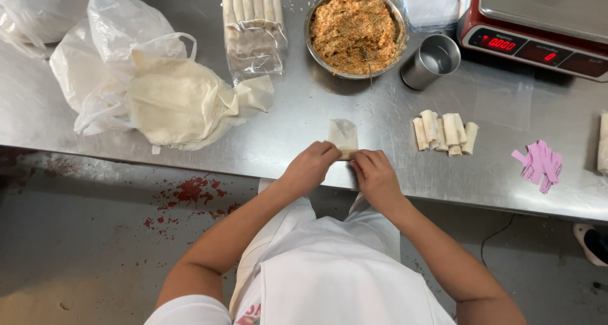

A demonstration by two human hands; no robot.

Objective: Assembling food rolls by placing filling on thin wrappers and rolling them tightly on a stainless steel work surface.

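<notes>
Steel table (pixel 354 116) with filling bowl (pixel 354 31), cup (pixel 432 61), finished rolls (pixel 444 132), scale (pixel 538 24).

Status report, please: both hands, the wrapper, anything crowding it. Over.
Left hand and right hand pinching near edge of pale square pastry wrapper. Wrapper partly rolled, on steel table. Nothing crowding it.

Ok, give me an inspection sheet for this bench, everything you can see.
Surface: steel table, crumbs near the top edge.
Job's things: wrapper half rolled; bowl of filling; finished rolls; wrapper stack on plastic bags.
Clutter: metal cup, scale, pink paper slips, bagged rolls.
Fingers: left hand and right hand both pinch the wrapper's near edge.
Cables: one on the floor.
Surroundings: red stains on the concrete floor.
</notes>
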